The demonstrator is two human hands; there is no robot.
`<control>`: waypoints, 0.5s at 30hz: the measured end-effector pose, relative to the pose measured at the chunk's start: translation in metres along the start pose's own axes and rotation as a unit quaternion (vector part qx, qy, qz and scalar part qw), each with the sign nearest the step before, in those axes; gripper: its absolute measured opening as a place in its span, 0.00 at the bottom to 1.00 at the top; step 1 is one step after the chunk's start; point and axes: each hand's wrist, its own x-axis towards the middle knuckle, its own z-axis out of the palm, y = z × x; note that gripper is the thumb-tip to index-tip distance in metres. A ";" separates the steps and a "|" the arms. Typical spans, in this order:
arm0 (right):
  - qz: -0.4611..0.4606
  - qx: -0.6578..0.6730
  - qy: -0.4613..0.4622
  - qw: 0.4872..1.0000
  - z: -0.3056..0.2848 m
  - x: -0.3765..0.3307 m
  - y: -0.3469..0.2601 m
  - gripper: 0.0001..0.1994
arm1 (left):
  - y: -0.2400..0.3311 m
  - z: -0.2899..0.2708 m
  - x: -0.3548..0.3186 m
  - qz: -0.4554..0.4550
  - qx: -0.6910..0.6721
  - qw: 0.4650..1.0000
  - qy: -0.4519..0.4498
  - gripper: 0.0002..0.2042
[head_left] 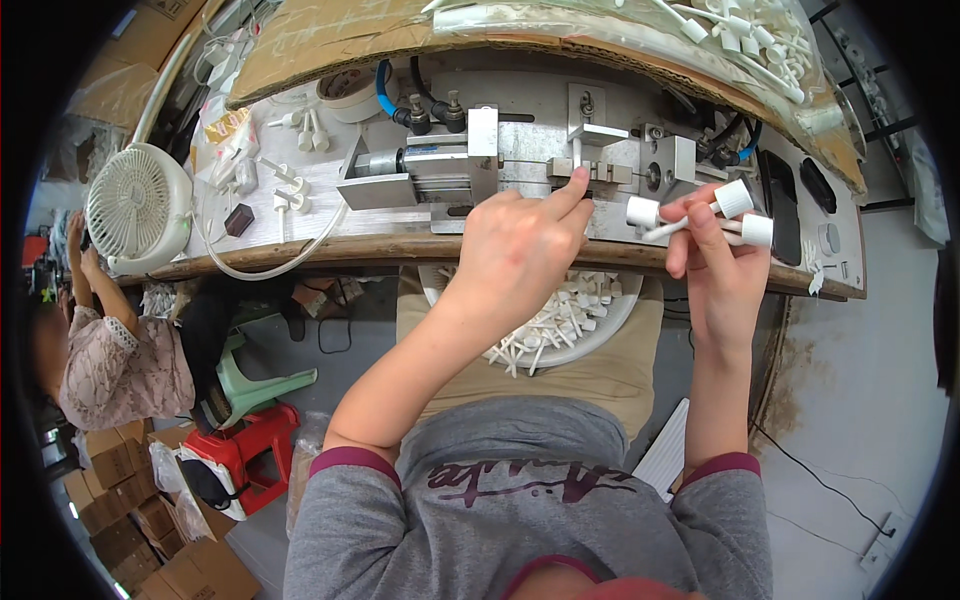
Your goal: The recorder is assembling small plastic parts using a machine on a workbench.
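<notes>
My left hand reaches over a small metal clamping jig on the bench. Its index finger is stretched out, with the tip at the lower end of a white plastic stick standing in the jig; the thumb is hidden. Beside the jig on the right, my right hand holds three white sticks with ribbed caps, fanned between thumb and fingers. In my lap, below the bench edge, a white basin holds a heap of similar white pieces, partly covered by my left hand and forearm.
A pneumatic cylinder lies left of the jig, and a metal block stands right. A white fan, loose capped pieces and a tape roll are leftward. Cardboard overhangs the back. A person sits far left.
</notes>
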 end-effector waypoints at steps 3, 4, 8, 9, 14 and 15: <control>0.065 0.067 -0.009 0.996 -0.002 0.003 -0.003 0.10 | -0.001 -0.003 0.002 -0.004 -0.015 1.000 -0.008 0.15; 0.082 0.087 -0.013 0.993 -0.003 0.004 -0.002 0.10 | -0.001 -0.003 0.003 -0.008 -0.023 1.000 -0.012 0.16; 0.142 0.152 -0.031 0.978 -0.004 0.004 0.001 0.12 | -0.002 -0.009 0.000 -0.056 -0.199 0.978 -0.003 0.18; 0.156 0.162 -0.035 0.974 -0.004 0.004 0.003 0.12 | 0.002 -0.014 0.001 -0.088 -0.301 0.950 -0.005 0.18; 0.186 0.184 -0.081 0.962 0.006 0.002 0.003 0.14 | 0.014 -0.033 -0.002 -0.067 -0.454 0.888 0.030 0.20; 0.174 0.187 -0.073 0.964 0.007 0.003 0.002 0.14 | 0.014 -0.035 -0.003 -0.086 -0.476 0.875 0.031 0.19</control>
